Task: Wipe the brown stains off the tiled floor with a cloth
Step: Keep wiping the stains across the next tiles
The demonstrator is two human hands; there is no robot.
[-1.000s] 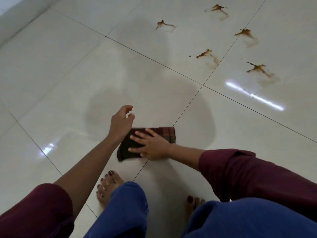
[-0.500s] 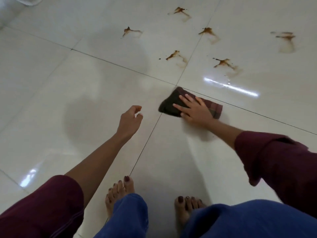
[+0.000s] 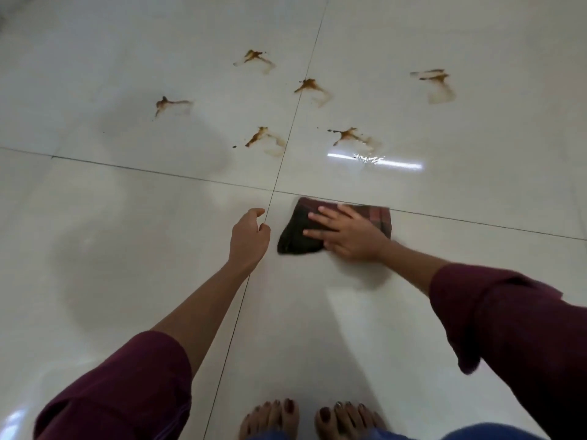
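Observation:
A dark folded cloth (image 3: 297,236) with a maroon checked edge lies flat on the glossy white tiled floor (image 3: 127,233), just below a grout line. My right hand (image 3: 346,233) presses on it with straight, spread fingers. My left hand (image 3: 249,236) hovers just left of the cloth, fingers loosely curled, holding nothing. Several brown stains lie beyond the cloth: one (image 3: 349,136) nearest above it, one (image 3: 260,138) left of the grout line, others (image 3: 309,87) farther back.
My bare feet (image 3: 311,419) stand at the bottom edge. A bright light reflection (image 3: 374,161) streaks the floor between the cloth and the nearest stain. Grout lines cross at a joint (image 3: 273,190) just left of the cloth's far corner.
My right hand has slid the cloth away from my feet toward the stains, across the grout line to the right tile. My left hand let go of it and stays beside it.

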